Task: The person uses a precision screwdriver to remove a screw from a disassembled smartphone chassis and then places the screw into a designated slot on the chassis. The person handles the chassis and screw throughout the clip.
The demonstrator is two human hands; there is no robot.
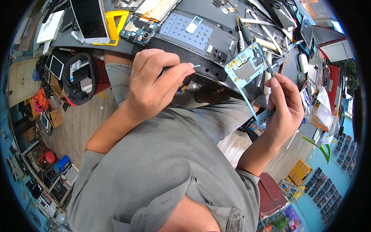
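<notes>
My left hand (154,79) is raised in front of the bench edge, thumb and forefinger pinched on a small pale strip (197,65). Its exact kind is too small to make out. My right hand (284,100) grips a light blue phone frame (241,82) by its edge, tilted, with gold contacts showing near its top. A thin dark tool (269,67), perhaps tweezers, rises from the same fingers. Beyond my hands lies a dark phone back (228,43) with camera rings. On a blue perforated sheet (174,25) rest a small pale bracket (194,25) and several tiny screws.
An opened phone with a bare circuit board (135,33) lies at the bench's near edge. A white-framed tablet (91,19) leans on a yellow stand (116,27). Tools and a screwdriver (245,33) clutter the right. A dark bin (79,79) stands below, left.
</notes>
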